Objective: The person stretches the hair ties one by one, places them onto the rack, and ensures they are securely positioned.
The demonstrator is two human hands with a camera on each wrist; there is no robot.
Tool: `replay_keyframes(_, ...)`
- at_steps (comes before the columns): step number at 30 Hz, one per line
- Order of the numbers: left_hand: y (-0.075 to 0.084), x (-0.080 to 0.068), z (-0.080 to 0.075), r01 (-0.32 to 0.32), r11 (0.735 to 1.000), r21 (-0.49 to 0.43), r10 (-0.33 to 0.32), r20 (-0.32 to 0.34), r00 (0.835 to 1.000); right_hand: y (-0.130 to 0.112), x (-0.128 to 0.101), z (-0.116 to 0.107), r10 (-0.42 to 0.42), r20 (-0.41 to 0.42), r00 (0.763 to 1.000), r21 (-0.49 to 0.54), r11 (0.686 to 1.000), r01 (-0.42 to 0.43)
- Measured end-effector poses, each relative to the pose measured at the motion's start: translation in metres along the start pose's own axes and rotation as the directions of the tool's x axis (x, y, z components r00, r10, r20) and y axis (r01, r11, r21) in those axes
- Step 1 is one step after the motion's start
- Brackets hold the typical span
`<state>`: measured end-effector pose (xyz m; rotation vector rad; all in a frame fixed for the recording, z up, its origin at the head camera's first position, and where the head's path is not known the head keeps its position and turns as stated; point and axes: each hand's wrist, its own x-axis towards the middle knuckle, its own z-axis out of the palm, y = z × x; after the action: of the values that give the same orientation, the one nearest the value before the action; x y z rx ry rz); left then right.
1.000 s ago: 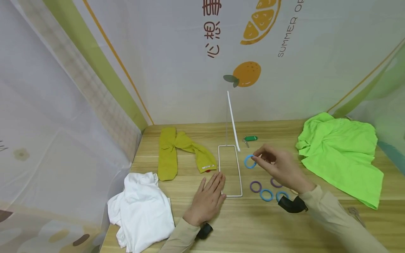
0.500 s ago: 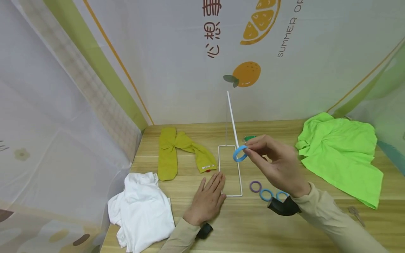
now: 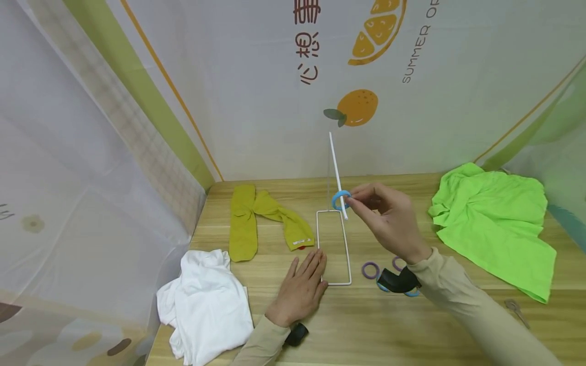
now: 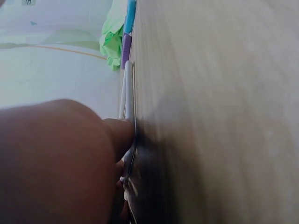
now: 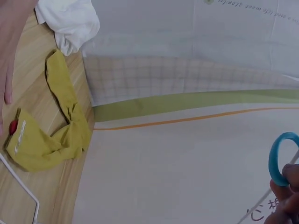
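Observation:
My right hand [image 3: 389, 216] pinches a light blue ring [image 3: 335, 202] between thumb and fingertips, raised above the table. The slanted white rod [image 3: 336, 170] of a wire stand shows through the ring's opening, close to the rod's near end. In the right wrist view the same blue ring [image 5: 274, 161] stands on edge with the rod crossing behind the fingers. The stand's rectangular white base [image 3: 347, 254] lies on the table. My left hand [image 3: 299, 287] rests flat, fingers straight, over the base's left side; in the left wrist view its thumb [image 4: 119, 135] touches the white wire.
Purple ring [image 3: 363, 269] and several others lie under my right wrist, partly hidden. Mustard-yellow socks [image 3: 242, 223] and a white cloth [image 3: 210, 305] lie left. A bright green cloth [image 3: 499, 223] and a key [image 3: 516, 311] lie right. A printed curtain [image 3: 265, 127] hangs behind.
My right hand has carried the blue ring left and up to the rod's near end. It now covers the green key tag. The left hand has stayed put.

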<state>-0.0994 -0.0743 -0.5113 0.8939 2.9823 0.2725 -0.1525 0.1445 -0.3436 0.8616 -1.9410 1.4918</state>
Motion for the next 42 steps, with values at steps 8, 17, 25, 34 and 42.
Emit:
replay_keyframes(8,0.0,0.001,0.002,-0.001,1.0,-0.012,0.001,0.023,1.0,0.02,0.011,0.003,0.051,-0.045,0.998,-0.051,0.997,-0.053)
replay_keyframes(17,0.002,0.002,0.003,-0.012,1.0,-0.001,0.012,0.02,1.0,0.035,0.022,0.004,0.072,-0.088,0.994,-0.083,0.993,-0.08)
replay_keyframes(25,0.003,0.002,0.003,-0.016,1.0,-0.006,0.016,0.009,1.0,0.039,0.023,0.0,0.114,-0.095,0.989,-0.073,0.99,-0.121)
replay_keyframes(34,0.0,0.002,0.002,-0.011,0.999,-0.031,0.012,0.017,1.0,0.041,-0.013,-0.025,0.238,0.005,0.971,-0.274,0.935,-0.228)
replay_keyframes(42,-0.001,0.0,0.001,-0.017,0.999,-0.04,0.018,0.004,1.0,0.07,-0.084,-0.047,0.607,0.399,0.688,-0.604,0.738,-0.301)
